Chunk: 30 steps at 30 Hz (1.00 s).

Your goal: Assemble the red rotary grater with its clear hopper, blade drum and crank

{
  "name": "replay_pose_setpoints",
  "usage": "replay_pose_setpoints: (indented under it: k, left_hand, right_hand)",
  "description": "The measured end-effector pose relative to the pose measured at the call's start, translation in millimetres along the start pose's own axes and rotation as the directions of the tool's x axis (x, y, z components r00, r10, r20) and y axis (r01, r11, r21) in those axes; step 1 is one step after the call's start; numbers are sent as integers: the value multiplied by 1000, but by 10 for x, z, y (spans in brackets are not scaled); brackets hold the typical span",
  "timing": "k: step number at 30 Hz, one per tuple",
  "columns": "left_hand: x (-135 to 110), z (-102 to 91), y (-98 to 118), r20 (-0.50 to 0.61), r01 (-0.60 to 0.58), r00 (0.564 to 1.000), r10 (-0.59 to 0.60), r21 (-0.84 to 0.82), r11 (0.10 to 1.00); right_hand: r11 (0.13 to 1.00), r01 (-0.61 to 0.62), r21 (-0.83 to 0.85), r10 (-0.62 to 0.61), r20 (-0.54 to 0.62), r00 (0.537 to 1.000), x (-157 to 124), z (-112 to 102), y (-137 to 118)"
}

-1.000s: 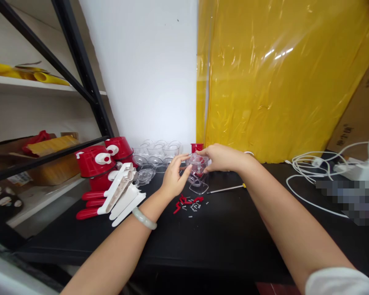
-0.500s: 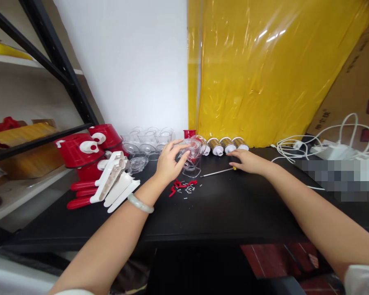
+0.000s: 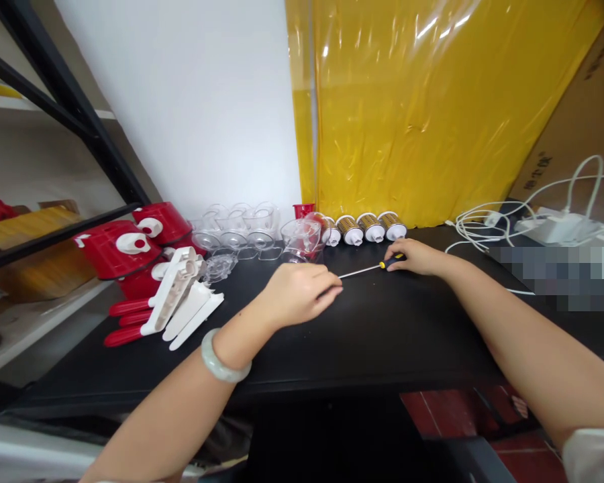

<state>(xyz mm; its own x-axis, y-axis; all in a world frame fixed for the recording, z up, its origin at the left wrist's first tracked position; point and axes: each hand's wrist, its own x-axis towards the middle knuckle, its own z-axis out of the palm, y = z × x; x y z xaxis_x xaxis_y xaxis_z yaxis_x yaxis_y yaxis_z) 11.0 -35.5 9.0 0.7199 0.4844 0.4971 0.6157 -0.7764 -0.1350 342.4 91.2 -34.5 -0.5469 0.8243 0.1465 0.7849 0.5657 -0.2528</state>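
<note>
My right hand (image 3: pixel 411 257) pinches the dark and yellow handle of a screwdriver (image 3: pixel 361 272), its thin shaft pointing left along the black table. Curled down with its fingers together, my left hand (image 3: pixel 302 295) is at the shaft's tip; what it holds, if anything, is hidden under it. That hand covers the spot where small red parts and screws lay. Right behind it stands a clear plastic cup-like housing (image 3: pixel 302 238). Several metal grater drums (image 3: pixel 349 230) with white ends lie in a row farther back.
Red housings (image 3: pixel 118 249) stand at the left, by white arms with red handles (image 3: pixel 166 302). Several clear housings (image 3: pixel 241 231) line the wall, with a clear disc-like part (image 3: pixel 220 268) before them. White cables (image 3: pixel 483 218) lie at right on the black table (image 3: pixel 362 342).
My left hand has left the clear housing and come down over the small parts, its fingers closing. My right hand has gripped the screwdriver's handle. The view has shifted slightly.
</note>
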Motion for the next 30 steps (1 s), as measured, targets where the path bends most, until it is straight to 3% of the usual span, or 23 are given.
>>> replay_pose_setpoints:
  k: [3,5,10,15,21,25,30]
  left_hand:
    - [17,104,58,236,63,969,-72,45,997]
    - [11,169,45,296,117,946,-132,65,991]
    - [12,215,47,306,248,915,-263,89,965]
    - [26,239,108,357,258,881,-311,191,947]
    - [0,279,117,417,310,833,-364,193,931]
    - [-10,270,89,418,311,846,-332,118,943]
    - [0,176,75,318,213,932,-174,-90,973]
  right_hand:
    - [999,-5,41,6,-46,999,-25,-30,3]
    - [998,-14,60,19,-91,996,-44,-52,8]
    - [995,-49,82,60,-130,990,-65,-69,11]
    - [993,-61,96,73,-124,990,-58,-66,-25]
    - [995,-34,90,45,-127,991,-46,-69,-54]
    - [995,-28,97,40,-129,991,-43,-59,-61]
    - [995,-34,92,45,-113,993,-47,-53,-84]
